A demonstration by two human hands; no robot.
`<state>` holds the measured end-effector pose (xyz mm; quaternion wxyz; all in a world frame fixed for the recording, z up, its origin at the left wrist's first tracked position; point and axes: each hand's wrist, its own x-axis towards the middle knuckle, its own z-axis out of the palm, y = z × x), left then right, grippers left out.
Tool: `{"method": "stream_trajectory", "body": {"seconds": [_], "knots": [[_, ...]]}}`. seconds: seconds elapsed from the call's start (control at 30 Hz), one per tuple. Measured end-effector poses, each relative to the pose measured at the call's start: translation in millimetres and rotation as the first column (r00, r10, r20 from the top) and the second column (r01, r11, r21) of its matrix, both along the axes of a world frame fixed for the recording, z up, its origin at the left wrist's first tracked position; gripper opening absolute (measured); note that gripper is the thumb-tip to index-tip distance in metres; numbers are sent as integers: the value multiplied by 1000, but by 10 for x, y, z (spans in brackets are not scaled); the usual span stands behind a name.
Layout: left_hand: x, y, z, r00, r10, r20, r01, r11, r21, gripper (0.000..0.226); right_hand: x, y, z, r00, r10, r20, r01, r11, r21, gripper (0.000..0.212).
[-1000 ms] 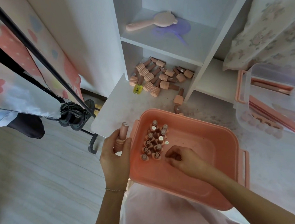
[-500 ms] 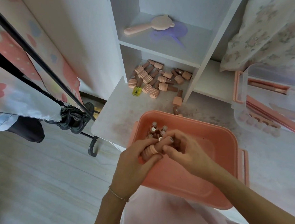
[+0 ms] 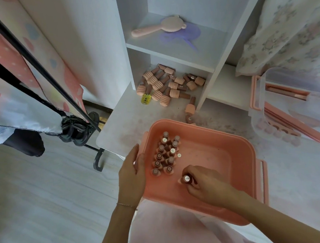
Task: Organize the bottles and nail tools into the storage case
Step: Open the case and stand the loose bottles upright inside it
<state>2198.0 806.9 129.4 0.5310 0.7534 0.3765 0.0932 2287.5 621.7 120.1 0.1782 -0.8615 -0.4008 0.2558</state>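
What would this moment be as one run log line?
right hand: sets bottle upright in pink case | left hand: steadies case rim | loose bottles: on shelf

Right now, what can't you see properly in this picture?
All in the head view:
- Bottle in the right hand: the fingers hide its lower body, so whether it touches the case floor is unclear.
- Cap stickers on the standing bottles: too small to read.
- Clear box contents: blurred by its wall and cut off at the right edge.
- Left hand: its fingertips are hidden behind the case rim.
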Motion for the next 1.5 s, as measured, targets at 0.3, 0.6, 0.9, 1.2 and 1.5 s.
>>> {"method": "stream_trajectory", "body": {"seconds": [0.3,0.6,0.9,1.2,1.5], "knots": [[92,-173,-22,996,94,-5,-94,996,-8,33,79,-58,-167,1000,-10,10,11,999,-38,24],[125,-197,-40,994,112,5,-112,994,-15,33,173,-68,-326,971,-121,-204,87,982,-166,26],[125,-193,-53,993,117,18,-117,993,-8,32,113,80,-370,983,-116,-143,102,990,-97,24],[122,-187,-64,994,108,11,-108,994,-12,31,67,171,-387,990,-69,-121,61,996,-70,27],[121,-188,-75,994,112,9,-112,994,5,31,9,216,-473,1000,-7,7,7,997,-82,28]]}}
